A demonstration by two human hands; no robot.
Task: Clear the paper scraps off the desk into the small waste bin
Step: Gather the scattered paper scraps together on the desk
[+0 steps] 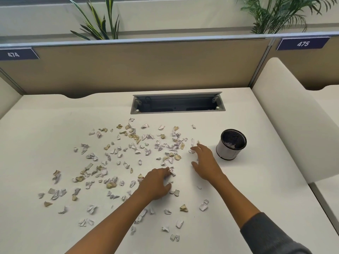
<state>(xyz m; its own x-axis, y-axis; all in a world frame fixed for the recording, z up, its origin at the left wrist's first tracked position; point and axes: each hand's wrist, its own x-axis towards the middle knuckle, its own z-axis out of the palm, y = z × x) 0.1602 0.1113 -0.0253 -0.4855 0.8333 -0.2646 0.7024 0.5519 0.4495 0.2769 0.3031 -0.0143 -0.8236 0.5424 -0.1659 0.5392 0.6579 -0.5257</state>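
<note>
Several crumpled white, lilac and tan paper scraps (117, 156) lie scattered over the middle of the white desk (256, 180). A small round waste bin (231, 143) with a black mesh inside stands upright at the right, a few scraps showing in it. My left hand (156, 184) lies palm down in the scatter, fingertips curled on a white scrap (172, 171). My right hand (204, 162) is spread flat over the desk just left of the bin, its fingertips touching scraps at the pile's right edge.
An open grey cable tray (177, 103) is sunk into the desk behind the scraps. A tan partition (146, 66) closes the back, with plants behind it. A cream side panel (297, 125) rises at the desk's right edge.
</note>
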